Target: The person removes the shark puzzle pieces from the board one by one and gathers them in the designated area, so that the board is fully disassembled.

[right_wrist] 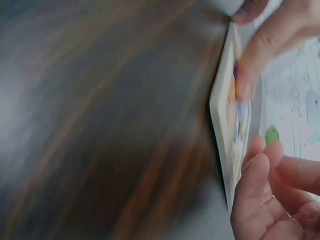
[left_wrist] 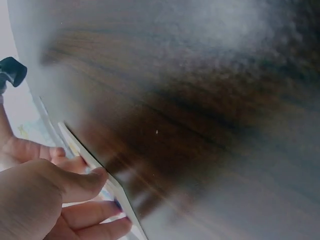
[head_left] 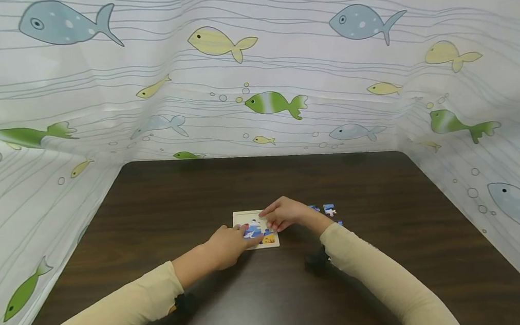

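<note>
The right sleeve (head_left: 381,270) crowds loose pieces (head_left: 329,209); straight left fingers (head_left: 254,241) touch the puzzle (head_left: 253,230), right fingers (head_left: 271,216) bend, hold unclear.

Left hand (head_left: 227,247) hides part of puzzle tray (head_left: 248,215); right sleeve (head_left: 381,278) cut off.

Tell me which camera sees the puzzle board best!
The head camera: it shows the puzzle board from above, partly covered, with its colourful picture. The left wrist shows mainly a thin edge; the right wrist shows it steeply slanted.

Mid-frame, the tray (head_left: 246,216) is blocked by left hand (head_left: 227,245) and right hand (head_left: 287,213); left of centre, the table (head_left: 162,207) can be crossed.
</note>
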`<state>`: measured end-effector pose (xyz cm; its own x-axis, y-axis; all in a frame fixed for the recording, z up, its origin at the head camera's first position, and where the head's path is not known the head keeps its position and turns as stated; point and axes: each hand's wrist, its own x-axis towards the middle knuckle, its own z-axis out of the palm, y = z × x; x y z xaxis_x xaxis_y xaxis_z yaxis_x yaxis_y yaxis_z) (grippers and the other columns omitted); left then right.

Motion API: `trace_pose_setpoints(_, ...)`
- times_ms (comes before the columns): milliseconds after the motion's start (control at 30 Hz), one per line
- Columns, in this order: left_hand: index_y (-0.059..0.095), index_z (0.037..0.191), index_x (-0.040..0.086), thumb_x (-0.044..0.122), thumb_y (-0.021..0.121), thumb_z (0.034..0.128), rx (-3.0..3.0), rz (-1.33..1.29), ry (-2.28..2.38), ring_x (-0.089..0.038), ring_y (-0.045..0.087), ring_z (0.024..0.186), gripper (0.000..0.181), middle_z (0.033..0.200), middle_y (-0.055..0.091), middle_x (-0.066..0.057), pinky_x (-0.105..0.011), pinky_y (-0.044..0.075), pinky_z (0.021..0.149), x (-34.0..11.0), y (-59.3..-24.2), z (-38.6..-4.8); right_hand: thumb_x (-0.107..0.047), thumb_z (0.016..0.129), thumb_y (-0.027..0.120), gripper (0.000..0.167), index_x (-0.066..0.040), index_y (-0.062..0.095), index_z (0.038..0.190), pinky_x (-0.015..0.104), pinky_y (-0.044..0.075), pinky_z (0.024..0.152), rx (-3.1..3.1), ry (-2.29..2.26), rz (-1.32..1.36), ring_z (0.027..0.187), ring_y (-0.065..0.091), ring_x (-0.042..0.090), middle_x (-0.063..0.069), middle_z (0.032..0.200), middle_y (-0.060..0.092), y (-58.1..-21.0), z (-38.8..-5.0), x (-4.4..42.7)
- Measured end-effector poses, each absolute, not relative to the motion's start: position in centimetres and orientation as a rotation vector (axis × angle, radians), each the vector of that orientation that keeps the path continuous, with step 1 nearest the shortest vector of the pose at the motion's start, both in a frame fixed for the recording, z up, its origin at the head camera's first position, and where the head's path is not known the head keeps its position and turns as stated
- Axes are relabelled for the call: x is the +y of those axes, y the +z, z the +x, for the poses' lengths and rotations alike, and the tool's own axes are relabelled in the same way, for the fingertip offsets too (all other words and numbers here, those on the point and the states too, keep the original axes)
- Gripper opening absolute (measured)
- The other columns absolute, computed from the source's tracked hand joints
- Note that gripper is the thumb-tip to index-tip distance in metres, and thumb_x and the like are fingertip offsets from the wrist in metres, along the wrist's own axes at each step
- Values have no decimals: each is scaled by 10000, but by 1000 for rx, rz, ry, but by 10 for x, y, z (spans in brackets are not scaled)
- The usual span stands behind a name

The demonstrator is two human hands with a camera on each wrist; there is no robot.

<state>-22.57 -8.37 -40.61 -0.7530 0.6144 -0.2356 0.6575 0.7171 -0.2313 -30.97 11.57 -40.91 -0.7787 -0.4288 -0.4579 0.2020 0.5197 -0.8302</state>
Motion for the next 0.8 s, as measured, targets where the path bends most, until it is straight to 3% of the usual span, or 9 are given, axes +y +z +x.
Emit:
trace_pose_setpoints(500, 439, 1431, 336, 181, 672, 884, 2765, 1099, -407, -282, 576, 1226, 615, 1383, 557, -137, -405, 555, 818, -85, -406, -228, -63, 960, 538, 247, -2, 693, 1143, 219, 424, 501, 2115, -1257, -144, 531, 467, 110, 34, 626, 543, -413, -315, 99)
trace_pose_setpoints(800, 444, 1432, 328, 170, 676, 882, 2760, 1095, -393, -283, 556, 1253, 617, 1367, 575, -124, -413, 557, 813, -85, -406, -229, -13, 872, 633, 249, 11, 699, 1111, 205, 429, 499, 2108, -1365, -127, 547, 539, 94, 21, 669, 605, -411, -311, 97)
